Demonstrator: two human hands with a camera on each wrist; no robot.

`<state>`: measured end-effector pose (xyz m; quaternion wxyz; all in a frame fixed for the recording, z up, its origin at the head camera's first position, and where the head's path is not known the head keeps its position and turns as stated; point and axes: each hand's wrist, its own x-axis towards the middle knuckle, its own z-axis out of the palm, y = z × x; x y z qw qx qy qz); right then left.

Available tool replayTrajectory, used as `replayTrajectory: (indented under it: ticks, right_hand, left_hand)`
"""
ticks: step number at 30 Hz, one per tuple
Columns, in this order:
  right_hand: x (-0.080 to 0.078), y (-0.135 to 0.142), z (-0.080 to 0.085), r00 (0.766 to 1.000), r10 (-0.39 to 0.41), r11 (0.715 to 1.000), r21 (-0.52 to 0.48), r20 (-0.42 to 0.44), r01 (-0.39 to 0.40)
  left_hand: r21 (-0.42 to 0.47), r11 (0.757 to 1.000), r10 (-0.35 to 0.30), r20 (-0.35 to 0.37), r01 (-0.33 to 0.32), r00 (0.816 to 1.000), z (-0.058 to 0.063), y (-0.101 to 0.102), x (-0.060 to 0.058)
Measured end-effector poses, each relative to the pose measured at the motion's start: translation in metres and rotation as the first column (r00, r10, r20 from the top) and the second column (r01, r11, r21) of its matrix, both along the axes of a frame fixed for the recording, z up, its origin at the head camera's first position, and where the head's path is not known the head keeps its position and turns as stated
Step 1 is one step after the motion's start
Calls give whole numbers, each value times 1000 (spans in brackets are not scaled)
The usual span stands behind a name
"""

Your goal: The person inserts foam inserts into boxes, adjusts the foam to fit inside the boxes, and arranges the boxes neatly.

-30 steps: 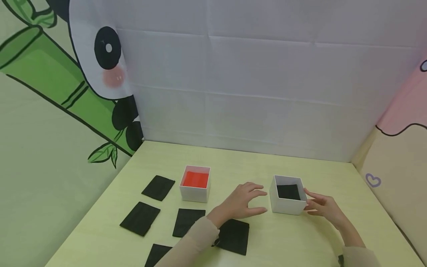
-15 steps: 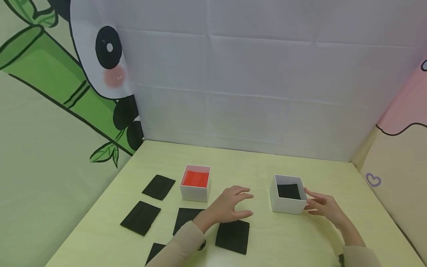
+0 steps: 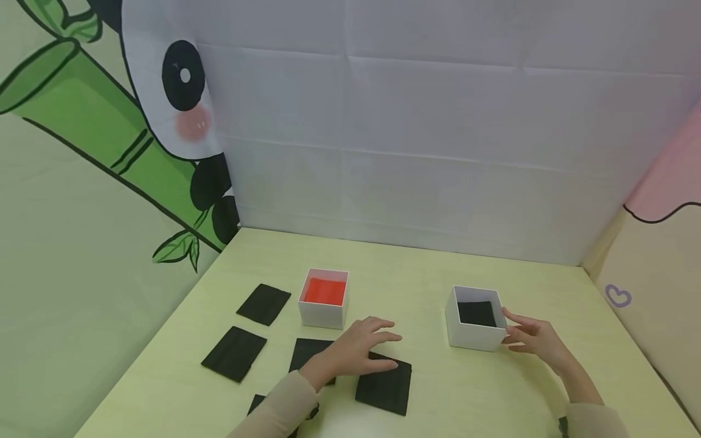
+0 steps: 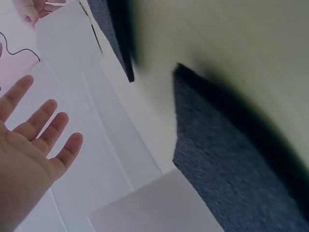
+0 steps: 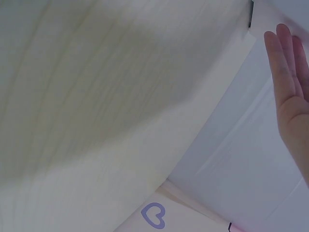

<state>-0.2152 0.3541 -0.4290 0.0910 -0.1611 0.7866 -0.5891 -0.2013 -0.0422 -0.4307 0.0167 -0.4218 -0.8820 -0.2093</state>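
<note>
My left hand [image 3: 356, 348] hovers over the table with its fingers spread and holding nothing. Beneath it lie two black felt squares, one [image 3: 386, 389] by the thumb and another [image 3: 308, 350] partly hidden by the wrist. In the left wrist view the relaxed left hand [image 4: 29, 150] appears beside a dark felt square [image 4: 222, 150]. The fingers of my right hand [image 3: 539, 344] touch the right side of a white box [image 3: 475, 336], which has a black felt square [image 3: 476, 313] inside. In the right wrist view the right hand [image 5: 292, 92] has fairly straight fingers.
A second white box [image 3: 322, 316] holds a red piece [image 3: 325, 292] at the back middle. More black squares lie on the left: one [image 3: 264, 304] at the back, one [image 3: 234, 354] in front, and another [image 3: 255, 401] under the left sleeve. A white backdrop [image 3: 411, 152] stands behind the table.
My left hand has drawn leftward and slightly down, away from the right-hand box. The right hand remains against that box, and the view has shifted slightly.
</note>
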Motion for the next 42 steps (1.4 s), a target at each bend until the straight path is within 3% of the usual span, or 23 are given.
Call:
replayTrajectory:
  ticks: [4,15,27,34,42]
  right_hand:
    - [0,1,0,1000,11,1000,6,-11,-11]
    - [-1,2,1,1000,4,1000,-14,-8,-4]
    - [-1,3,-3,1000,1,1000,10,5,-1]
    - [-1,4,-3,1000,-5,1000,27,11,5]
    - [-1,3,-2,1000,-12,999,41,14,12]
  left_hand:
    - [-44,999,-18,9,18,1000,-5,-7,1]
    - [-127,992,-6,124,22,992,-13,-19,3]
    - [-227,973,-16,112,42,994,-17,-19,2]
    - [-333,942,12,140,35,990,-14,-16,0]
    - [-419,907,-2,86,38,996,-13,-11,3]
